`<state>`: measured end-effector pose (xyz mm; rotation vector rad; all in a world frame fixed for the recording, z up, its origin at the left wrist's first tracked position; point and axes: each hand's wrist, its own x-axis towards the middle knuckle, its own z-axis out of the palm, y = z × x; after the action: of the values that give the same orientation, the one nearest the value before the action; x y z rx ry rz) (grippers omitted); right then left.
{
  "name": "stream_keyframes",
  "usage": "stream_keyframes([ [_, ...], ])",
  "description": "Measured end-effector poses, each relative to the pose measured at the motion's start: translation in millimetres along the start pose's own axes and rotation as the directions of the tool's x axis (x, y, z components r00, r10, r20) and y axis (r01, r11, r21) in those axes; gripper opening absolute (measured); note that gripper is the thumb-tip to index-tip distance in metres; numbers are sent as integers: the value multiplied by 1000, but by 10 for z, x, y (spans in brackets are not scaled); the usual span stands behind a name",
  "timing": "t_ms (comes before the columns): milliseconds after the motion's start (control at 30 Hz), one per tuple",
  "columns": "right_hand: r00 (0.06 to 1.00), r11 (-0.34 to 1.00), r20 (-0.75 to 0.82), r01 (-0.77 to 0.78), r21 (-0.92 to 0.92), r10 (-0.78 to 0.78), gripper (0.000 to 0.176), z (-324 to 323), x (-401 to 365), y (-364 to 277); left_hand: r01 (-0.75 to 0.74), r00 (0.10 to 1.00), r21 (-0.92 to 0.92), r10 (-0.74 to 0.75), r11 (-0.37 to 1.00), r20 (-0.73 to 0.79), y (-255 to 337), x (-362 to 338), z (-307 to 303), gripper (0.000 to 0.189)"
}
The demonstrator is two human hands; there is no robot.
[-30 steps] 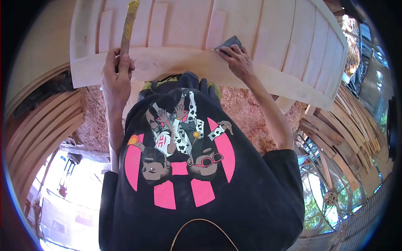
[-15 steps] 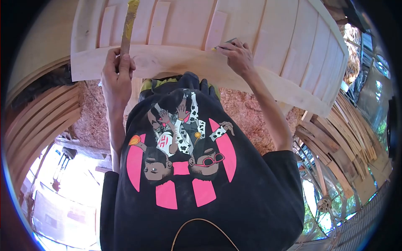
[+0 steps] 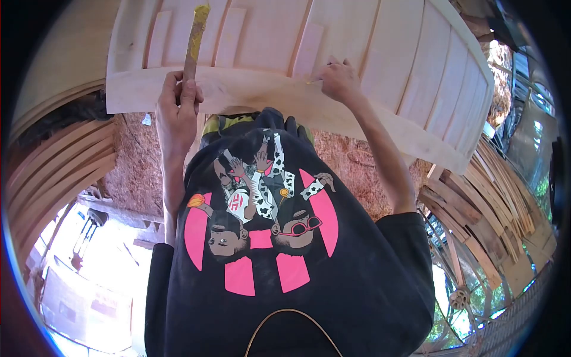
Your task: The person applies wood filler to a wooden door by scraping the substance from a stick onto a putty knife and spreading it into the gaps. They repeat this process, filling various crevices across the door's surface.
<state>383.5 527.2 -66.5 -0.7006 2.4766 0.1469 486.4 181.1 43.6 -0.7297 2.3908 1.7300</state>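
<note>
My left hand (image 3: 180, 101) is closed around the lower end of a flat wooden stick (image 3: 192, 59), held upright. Thick yellow paste coats its upper part. My right hand (image 3: 339, 80) is closed at the near edge of a pale wooden panel (image 3: 256, 86), pinching a small thin piece mostly hidden by the fingers. A bit of yellow (image 3: 311, 82) shows at its left, close to the wood. The panel has raised slats and long grooves, and a short strip (image 3: 307, 50) lies just left of my right hand.
Curved wooden boards (image 3: 65, 160) are stacked at the left. More loose planks (image 3: 482, 196) lean at the right. Reddish-brown shavings (image 3: 140, 160) cover the ground below the panel. Dark clutter sits at the upper right.
My right hand has moved slightly down and turned, hiding the dark piece that showed in its fingers. My left hand with the stick has shifted slightly right and down in view.
</note>
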Motion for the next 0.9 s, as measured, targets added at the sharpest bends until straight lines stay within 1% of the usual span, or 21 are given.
stream_keyframes([
  [67, 979, 943, -199, 34, 330, 35, 42, 86, 33, 181, -10, 1000, -12, 10, 1000, -8, 15, -11, -2, 21],
  [100, 976, 944, -215, 53, 325, 19, 42, 34, 67, 221, 44, 999, -62, -43, 997, 21, 34, -13, 15, 19],
  [133, 940, 843, -335, 128, 522, 65, 43, -27, 48, 208, 97, 995, -108, -93, 989, 47, 69, -32, 21, 18],
  [167, 891, 693, -432, 226, 684, 136, 44, -130, 11, 104, 115, 992, -76, -110, 991, 60, 126, -50, 32, 17],
  [200, 882, 686, -453, 253, 682, 126, 44, -227, -34, -26, 110, 991, -133, -98, 985, 89, 134, -65, 65, 17],
  [267, 761, 470, -616, 476, 743, 202, 50, -640, -209, -412, 91, 990, -176, -71, 980, 120, 169, -39, 146, 17],
  [300, 752, 466, -624, 484, 741, 212, 50, -791, -283, -591, 131, 977, -229, -86, 965, 195, 214, -42, 197, 17],
  [333, 661, 553, -724, 534, 639, 198, 51, -928, -348, -781, 176, 956, -277, -97, 945, 275, 248, -48, 243, 18],
  [367, 562, 638, -809, 562, 526, 172, 52, -1005, -374, -928, 164, 955, -270, -84, 949, 284, 269, -44, 281, 18],
  [400, 551, 643, -814, 557, 525, 186, 52, -1024, -356, -1046, 203, 926, -321, -74, 925, 371, 286, -40, 315, 19],
  [433, 439, 755, -890, 539, 373, 126, 53, -1035, -356, -1150, 247, 889, -368, -59, 897, 454, 330, -71, 351, 20],
  [467, 333, 844, -942, 491, 215, 46, 54, -1019, -362, -1207, 270, 882, -377, -70, 886, 466, 415, -101, 385, 21],
  [500, 328, 849, -943, 481, 217, 55, 54, -971, -402, -1233, 265, 878, -372, -63, 890, 475, 470, -133, 400, 21],
  [567, 370, 901, -924, 363, 238, 95, 55, -831, -450, -1287, 343, 845, -430, -75, 835, 529, 556, -176, 413, 21],
  [600, 351, 940, -935, 298, 167, 54, 57, -751, -461, -1254, 369, 833, -437, -83, 820, 547, 565, -194, 425, 21],
  [633, 349, 942, -935, 291, 169, 60, 57, -731, -464, -1242, 368, 830, -433, -81, 823, 553, 548, -187, 407, 21],
  [700, 354, 957, -934, 253, 139, 42, 55, -684, -537, -1226, 517, 790, -537, -128, 667, 600, 514, -188, 376, 21],
  [733, 359, 960, -932, 238, 148, 55, 55, -654, -599, -1201, 525, 779, -526, -129, 669, 614, 512, -184, 360, 21],
  [800, 452, 953, -890, 242, 181, 54, 54, -648, -684, -1135, 456, 823, -607, -50, 650, 566, 540, -153, 330, 18],
  [833, 446, 955, -893, 236, 179, 57, 54, -696, -716, -1128, 453, 821, -606, -42, 654, 569, 562, -144, 344, 18],
  [900, 395, 854, -875, 314, 415, 280, 53, -846, -803, -1160, 234, 871, -422, 3, 876, 491, 580, -146, 363, 18],
])
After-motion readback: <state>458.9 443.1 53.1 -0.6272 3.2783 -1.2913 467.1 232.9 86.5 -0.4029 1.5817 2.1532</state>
